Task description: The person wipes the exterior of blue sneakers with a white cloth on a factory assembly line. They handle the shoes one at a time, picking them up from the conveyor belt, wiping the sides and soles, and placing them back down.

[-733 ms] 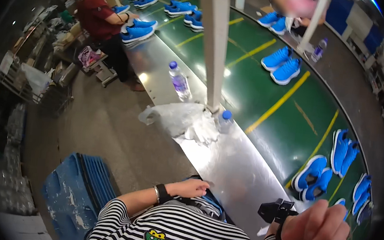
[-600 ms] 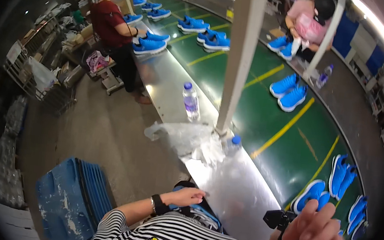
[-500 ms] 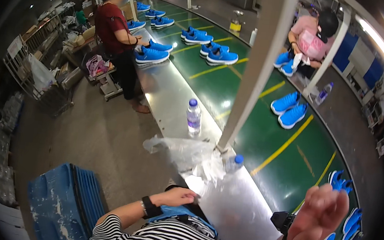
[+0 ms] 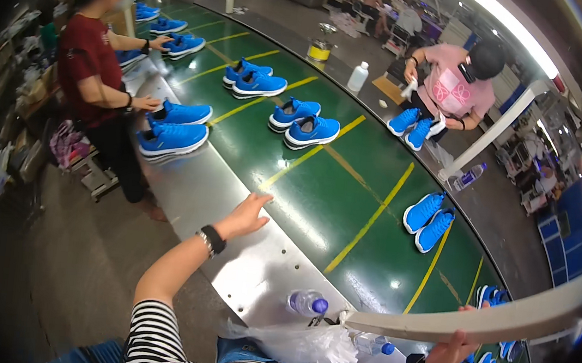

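My left hand (image 4: pixel 244 219) reaches over the metal ledge (image 4: pixel 242 275) toward the green conveyor belt (image 4: pixel 315 219). Its fingers are stretched out and hold nothing. My right hand (image 4: pixel 448 357) is at the pale post (image 4: pixel 474 327); a thumb shows on the near side and fingertips on the far side, so it appears wrapped round it. Pairs of blue shoes ride on the belt, among them a middle pair (image 4: pixel 304 125) and a right pair (image 4: pixel 428 222). Another blue pair (image 4: pixel 174 129) sits at the ledge, beyond my left hand.
Near me on the ledge lie a purple-capped water bottle (image 4: pixel 308 303), crumpled clear plastic (image 4: pixel 316 346) and a blue-capped bottle (image 4: pixel 374 344). A person in dark red (image 4: pixel 91 61) stands at left, touching shoes. Across the belt, a person in pink (image 4: pixel 457 85) holds white paper beside blue shoes.
My left hand has moved from near my waist out over the ledge. My right hand went from raised and free to the post. My view has shifted, and shoes appear farther along.
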A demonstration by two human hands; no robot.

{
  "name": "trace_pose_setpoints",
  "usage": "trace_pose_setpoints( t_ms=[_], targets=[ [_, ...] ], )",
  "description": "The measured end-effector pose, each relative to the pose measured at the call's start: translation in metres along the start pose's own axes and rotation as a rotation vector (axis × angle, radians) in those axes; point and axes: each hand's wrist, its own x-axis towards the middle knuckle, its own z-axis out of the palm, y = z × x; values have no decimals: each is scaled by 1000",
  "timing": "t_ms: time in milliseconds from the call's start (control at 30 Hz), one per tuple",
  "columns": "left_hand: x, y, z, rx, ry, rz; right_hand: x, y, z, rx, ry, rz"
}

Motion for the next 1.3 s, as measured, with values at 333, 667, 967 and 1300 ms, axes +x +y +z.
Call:
trace_pose_setpoints(
  t_ms=[333,667,967,1300],
  targets=[
    [263,-61,-21,578,-68,-86,4,-41,68,-296,364,-92],
    [367,-109,4,856,-371,-175,-20,-32,21,-163,465,97],
    [270,-65,-16,696,-342,198,-6,-21,48,-150,531,116],
    [77,55,-134,822,-829,184,-1,-45,32,-536,206,95]
  ],
)
